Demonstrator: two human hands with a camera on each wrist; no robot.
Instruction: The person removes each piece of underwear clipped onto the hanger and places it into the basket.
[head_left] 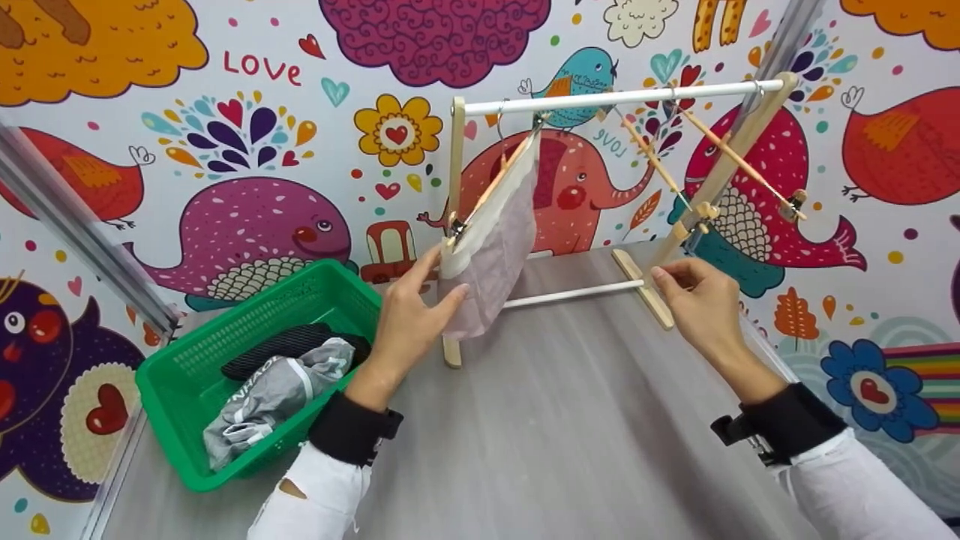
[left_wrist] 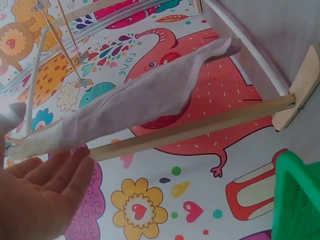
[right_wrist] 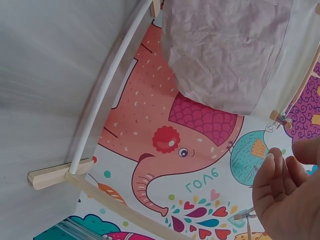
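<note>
White sleeves point(head_left: 330, 484) end in a spread left grip point(head_left: 401, 322) and loosely curled right grip point(head_left: 707, 300); soft-looking cloth point(head_left: 496, 262) suits top-edge pinching.

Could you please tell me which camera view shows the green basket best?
The head view, since it shows nearly the whole green basket and the grey cloth inside. The left wrist view catches only a corner; the right wrist view shows none of it.

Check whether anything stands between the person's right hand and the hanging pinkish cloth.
Nothing visible does: both the head and right wrist views show open space between the right hand and the cloth. A hanger clip sits at the cloth's top corner.
</note>
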